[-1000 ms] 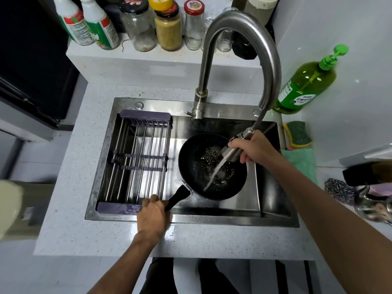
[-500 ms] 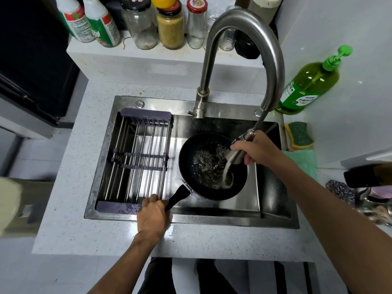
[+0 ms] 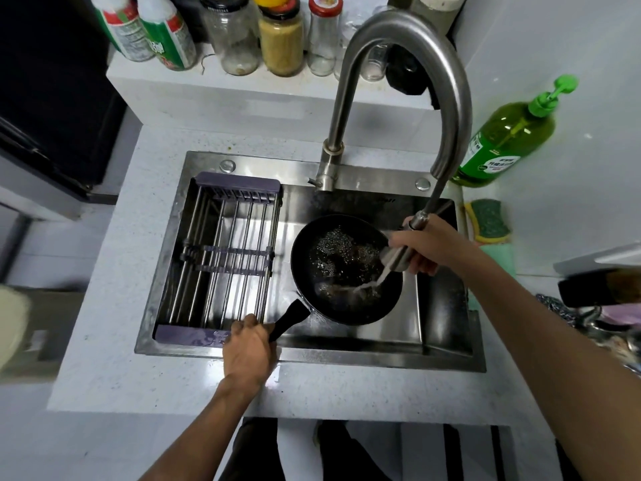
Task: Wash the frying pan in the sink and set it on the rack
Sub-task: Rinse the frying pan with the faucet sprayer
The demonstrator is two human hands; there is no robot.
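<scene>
A view from above, looking down at a stainless steel kitchen sink [image 3: 447, 345] set into a pale speckled tabletop [image 3: 104, 359]. A round black frying pan [image 3: 333, 307] sits inside the sink basin, right of centre, with its black handle pointing toward the near left corner. The pan holds water and a patch of foamy bubbles.

The left hand [image 3: 249, 352] grasps the end of the pan handle, fingers curled around it at the sink's near edge. The right hand [image 3: 428, 246] is wrapped around the silver pull-out spray head [image 3: 399, 256] of a tall, curved, brushed-steel tap [image 3: 409, 39], holding it just above the pan's right rim. A thin stream of water runs from the spray head into the pan.

A drying rack of steel rods with purple plastic ends [image 3: 225, 263] spans the left part of the sink, just beside the pan.

On the tabletop to the right of the sink lie a green and yellow sponge [image 3: 487, 220] and, nearer the viewer, a pale green cloth [image 3: 499, 258]. Behind them, a green bottle of dish soap with a pump top [image 3: 506, 140] leans against the white wall. A raised white ledge [image 3: 222, 95] behind the sink carries glass jars and two green and white plastic bottles.
</scene>
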